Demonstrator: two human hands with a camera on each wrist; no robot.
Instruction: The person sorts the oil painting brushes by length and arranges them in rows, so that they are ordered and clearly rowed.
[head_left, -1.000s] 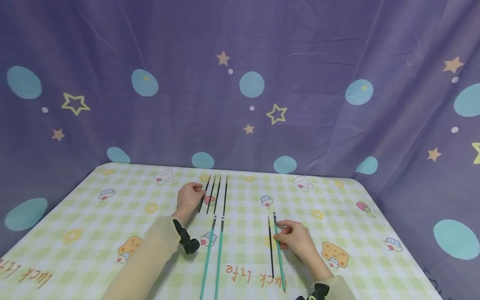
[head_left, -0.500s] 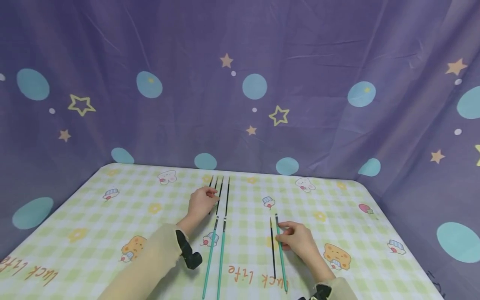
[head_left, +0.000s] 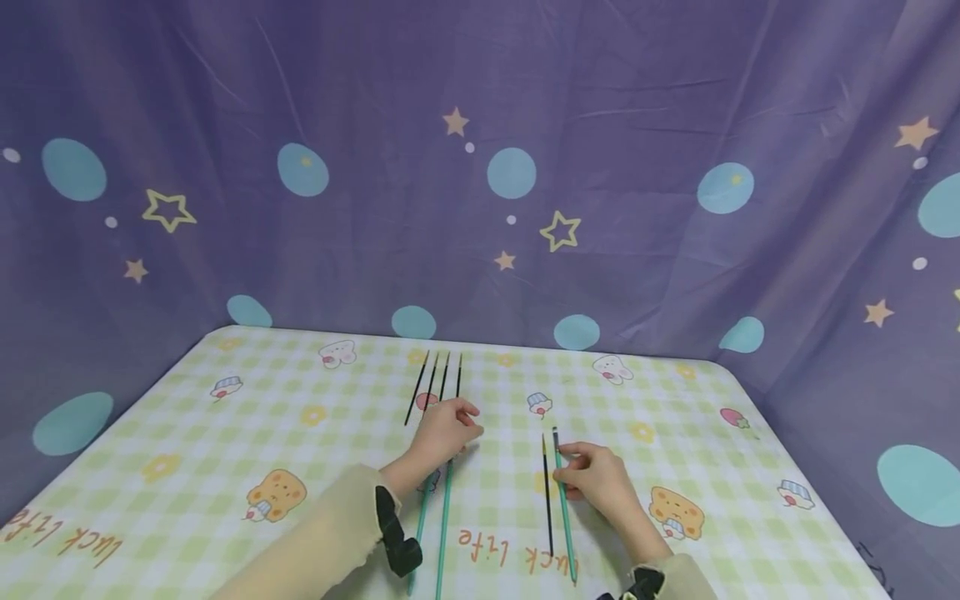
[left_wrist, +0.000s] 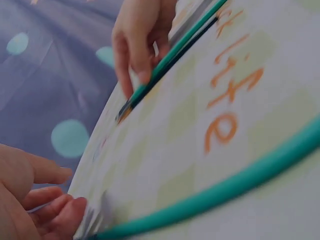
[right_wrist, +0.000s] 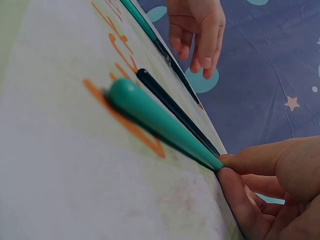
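In the head view, my right hand pinches a teal paintbrush between thumb and index finger. That brush lies on the table just right of a black paintbrush with a golden tip. My left hand hovers above the left group of brushes with nothing between its loosely bent fingers. Several thin black paintbrushes lie side by side beyond it, their lower parts partly covered. Two teal paintbrushes, one right of the other, run toward me; their upper ends are hidden by the left hand.
A green-and-white checked tablecloth printed with cartoon figures covers the table. Behind it hangs a purple curtain with stars and blue ovals. Black wrist straps sit on both sleeves.
My left hand has moved right and nearer to me, from the leftmost black paintbrush across the row to the tops of the teal ones. The right hand keeps its pinch in place.
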